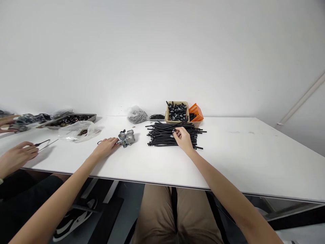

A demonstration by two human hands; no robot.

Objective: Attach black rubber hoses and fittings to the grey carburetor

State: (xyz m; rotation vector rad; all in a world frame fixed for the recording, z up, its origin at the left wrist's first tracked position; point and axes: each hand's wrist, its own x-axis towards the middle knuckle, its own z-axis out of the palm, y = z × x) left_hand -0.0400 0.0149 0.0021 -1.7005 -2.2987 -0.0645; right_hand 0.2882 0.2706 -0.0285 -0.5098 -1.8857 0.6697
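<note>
The left hand lies flat on the white table, its fingers loose and only touching the grey metal part beside it. The right hand rests on the pile of black tubes in the middle of the table, with fingertips pinched on one tube. Behind the pile stand a beige box and an orange basket. Another person's hand is at the far left.

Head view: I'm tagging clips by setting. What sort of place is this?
Likely a parts-assembly workbench: a stack of black tubes under the right hand, a carburetor-like part by the left hand, a tan bin of black fittings.
</note>
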